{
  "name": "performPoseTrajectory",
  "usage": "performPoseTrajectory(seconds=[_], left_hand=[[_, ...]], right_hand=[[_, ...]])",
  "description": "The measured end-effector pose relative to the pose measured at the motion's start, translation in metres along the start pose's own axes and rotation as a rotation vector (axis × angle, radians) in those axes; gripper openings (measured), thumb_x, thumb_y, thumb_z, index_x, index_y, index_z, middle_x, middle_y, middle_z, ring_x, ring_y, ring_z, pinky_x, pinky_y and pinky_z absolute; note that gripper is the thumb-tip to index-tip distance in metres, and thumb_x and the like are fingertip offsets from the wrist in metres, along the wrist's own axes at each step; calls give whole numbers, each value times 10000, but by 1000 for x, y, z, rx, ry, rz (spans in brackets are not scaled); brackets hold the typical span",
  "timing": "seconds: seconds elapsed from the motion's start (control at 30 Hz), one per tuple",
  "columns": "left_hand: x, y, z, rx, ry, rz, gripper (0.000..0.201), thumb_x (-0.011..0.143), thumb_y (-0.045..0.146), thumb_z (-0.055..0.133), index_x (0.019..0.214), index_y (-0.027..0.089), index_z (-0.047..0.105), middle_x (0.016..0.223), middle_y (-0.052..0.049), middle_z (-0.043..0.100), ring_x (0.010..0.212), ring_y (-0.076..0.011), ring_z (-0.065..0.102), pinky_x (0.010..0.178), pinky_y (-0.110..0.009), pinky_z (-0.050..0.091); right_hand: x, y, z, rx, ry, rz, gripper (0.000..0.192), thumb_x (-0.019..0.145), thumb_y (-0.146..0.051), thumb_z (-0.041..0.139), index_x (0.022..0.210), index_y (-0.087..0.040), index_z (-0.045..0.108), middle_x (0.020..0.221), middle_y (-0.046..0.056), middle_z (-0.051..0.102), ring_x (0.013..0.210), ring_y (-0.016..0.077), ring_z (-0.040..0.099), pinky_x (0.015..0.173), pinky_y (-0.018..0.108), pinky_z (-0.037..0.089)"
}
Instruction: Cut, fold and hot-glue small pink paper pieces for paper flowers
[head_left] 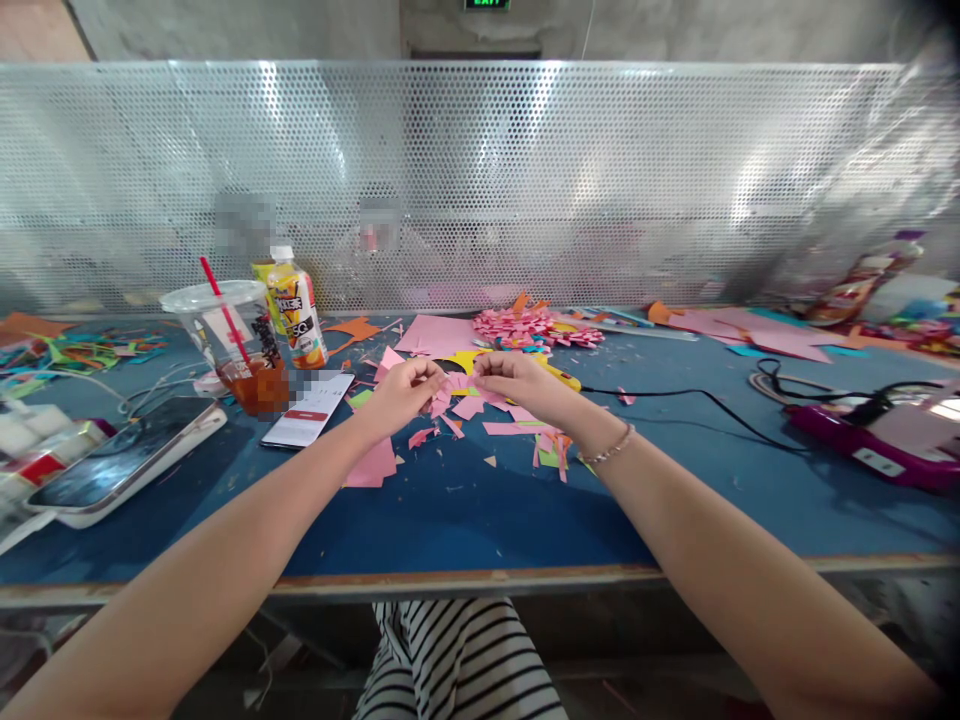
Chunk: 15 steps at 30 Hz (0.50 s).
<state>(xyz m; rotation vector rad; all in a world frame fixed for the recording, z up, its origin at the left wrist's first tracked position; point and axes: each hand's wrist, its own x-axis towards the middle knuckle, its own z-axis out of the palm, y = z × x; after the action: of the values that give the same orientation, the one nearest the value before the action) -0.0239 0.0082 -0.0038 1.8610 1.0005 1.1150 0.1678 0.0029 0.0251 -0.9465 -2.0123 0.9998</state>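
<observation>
My left hand (409, 392) and my right hand (514, 382) meet over the middle of the blue table, fingertips pinched. Between them they hold a small strip of pink paper (456, 381). Around and beneath my hands lie pink paper scraps (469, 407), some with green and yellow pieces among them. Just behind is a heap of pink paper curls or folded pieces (514, 325), beside a flat pink sheet (437, 335). A yellow-handled tool (562, 375) with a black cord lies partly hidden behind my right hand.
To the left stand a lidded plastic cup (251, 375) with a red straw, a drink bottle (298, 310), and two phones, one (309, 408) lit. At right sits a purple power strip (870, 445) with cables. A perforated metal screen (480, 180) closes off the back.
</observation>
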Motion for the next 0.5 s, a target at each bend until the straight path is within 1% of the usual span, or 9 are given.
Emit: performPoseTrajectory(seconds=[0.3, 0.5], left_hand=[[-1, 1, 1, 11, -13, 18, 161, 785, 295, 498, 699, 160, 482, 571, 32, 445, 451, -64, 428, 460, -209, 378], [-1, 2, 1, 16, -12, 14, 149, 788, 290, 492, 705, 167, 478, 586, 24, 453, 457, -67, 430, 468, -215, 383]], right_hand=[[0, -1, 1, -8, 11, 37, 123, 707, -266, 538, 656, -172, 477, 537, -54, 407, 472, 58, 344, 451, 221, 259], [5, 8, -1, 50, 16, 29, 106, 706, -260, 525, 658, -174, 487, 537, -56, 400, 472, 58, 344, 447, 219, 264]])
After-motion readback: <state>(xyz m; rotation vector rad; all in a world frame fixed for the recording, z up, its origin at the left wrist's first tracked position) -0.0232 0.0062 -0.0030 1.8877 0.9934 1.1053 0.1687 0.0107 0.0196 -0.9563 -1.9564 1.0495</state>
